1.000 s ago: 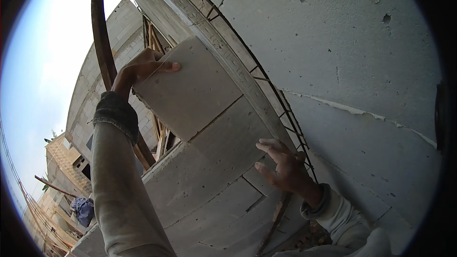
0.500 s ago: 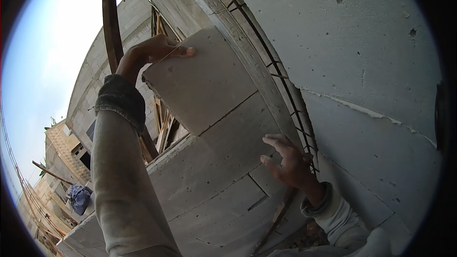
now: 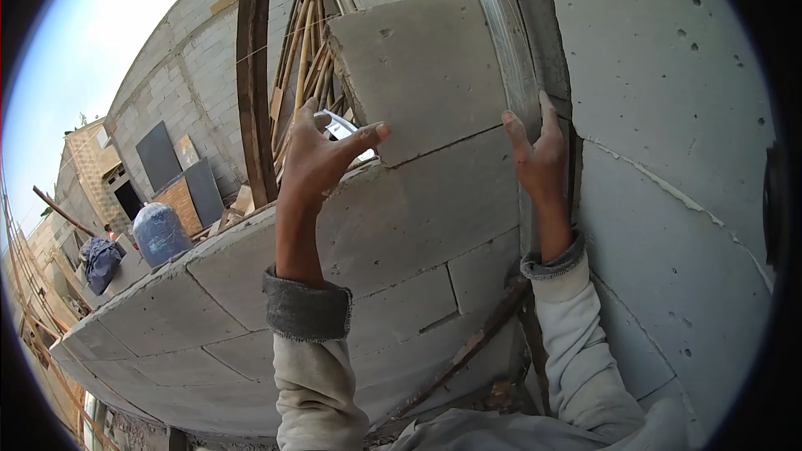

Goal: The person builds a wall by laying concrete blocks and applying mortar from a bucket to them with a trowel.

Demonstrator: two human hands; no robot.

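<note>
A grey block (image 3: 426, 67) stands on top of the block wall (image 3: 418, 200), its right side next to a pale vertical strip (image 3: 499, 25). My left hand (image 3: 322, 154) is at the block's lower left edge, fingers apart, with the thumb pointing toward its face; firm contact cannot be made out. Near the lower right corner of the block, my right hand (image 3: 539, 150) is raised with thumb and forefinger spread, over the strip and the dark gap beside it. Nothing shows between the fingers of either hand.
A large grey block wall (image 3: 660, 117) rises at the right. Behind the low wall are a dark upright post (image 3: 253, 75), wooden poles (image 3: 305, 50), a blue drum-like container (image 3: 160, 234) and a dark bundle (image 3: 101, 265). A slanting bar (image 3: 459, 355) crosses low down.
The view has shifted, showing more of the left side. My left hand has gone from the block's top to its lower left edge. My right hand has risen to the strip beside the block.
</note>
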